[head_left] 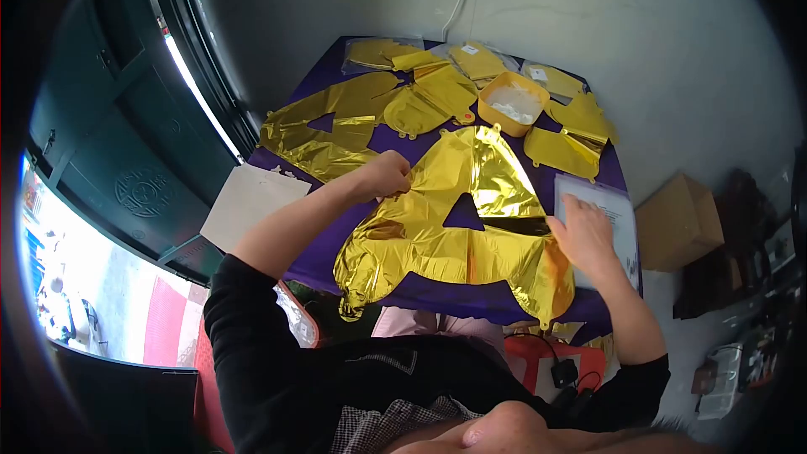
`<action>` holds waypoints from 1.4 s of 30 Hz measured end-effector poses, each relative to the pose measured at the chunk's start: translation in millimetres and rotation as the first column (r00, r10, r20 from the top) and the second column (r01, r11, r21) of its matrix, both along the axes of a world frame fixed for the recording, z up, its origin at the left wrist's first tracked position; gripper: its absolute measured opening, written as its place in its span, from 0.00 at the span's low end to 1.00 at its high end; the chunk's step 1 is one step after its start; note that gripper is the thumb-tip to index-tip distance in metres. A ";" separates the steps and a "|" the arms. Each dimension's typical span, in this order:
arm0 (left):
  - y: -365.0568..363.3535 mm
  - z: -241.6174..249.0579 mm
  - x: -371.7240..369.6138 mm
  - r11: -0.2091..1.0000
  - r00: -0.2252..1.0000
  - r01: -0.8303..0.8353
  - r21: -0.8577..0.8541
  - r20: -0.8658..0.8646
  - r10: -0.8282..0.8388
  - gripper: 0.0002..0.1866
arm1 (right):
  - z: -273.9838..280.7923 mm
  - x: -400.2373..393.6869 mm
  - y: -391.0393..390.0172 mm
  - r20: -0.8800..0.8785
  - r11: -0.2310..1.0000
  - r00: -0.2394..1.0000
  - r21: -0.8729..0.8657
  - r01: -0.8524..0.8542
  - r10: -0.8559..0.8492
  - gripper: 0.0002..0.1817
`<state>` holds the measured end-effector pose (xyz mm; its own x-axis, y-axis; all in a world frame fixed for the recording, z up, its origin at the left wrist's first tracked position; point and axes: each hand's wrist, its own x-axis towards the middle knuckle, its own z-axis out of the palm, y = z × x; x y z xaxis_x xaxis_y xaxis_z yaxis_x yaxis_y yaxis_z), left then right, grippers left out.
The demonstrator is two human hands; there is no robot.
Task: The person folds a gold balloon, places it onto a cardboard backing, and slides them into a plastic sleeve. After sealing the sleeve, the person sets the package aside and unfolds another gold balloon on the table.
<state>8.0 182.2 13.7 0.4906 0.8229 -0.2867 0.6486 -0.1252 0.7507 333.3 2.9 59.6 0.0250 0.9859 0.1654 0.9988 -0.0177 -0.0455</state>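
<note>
A large gold foil letter A (437,256) with a triangular hole lies across the front of the purple-covered table (332,244). At its upper left edge my left hand (389,175) is closed, its fingers pinching the foil. My right hand (582,231) rests at the foil's right edge, fingers spread, partly over a clear plastic sleeve with a printed sheet (620,210). Another gold foil A (336,109) lies flat behind my left hand, beside a folded gold foil piece (429,101).
A yellow tub (514,101) with white contents stands at the back right, near more gold foil (563,150) and flat packets (479,60). A pale board (250,202) juts past the table's left edge. A cardboard box (679,223) sits to the right.
</note>
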 end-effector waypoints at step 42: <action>109.4 -21.6 -1.4 0.625 0.922 0.344 0.701 -0.377 -0.085 0.29 | -66.4 -94.8 190.8 0.006 0.750 0.774 0.246 -0.615 0.633 0.15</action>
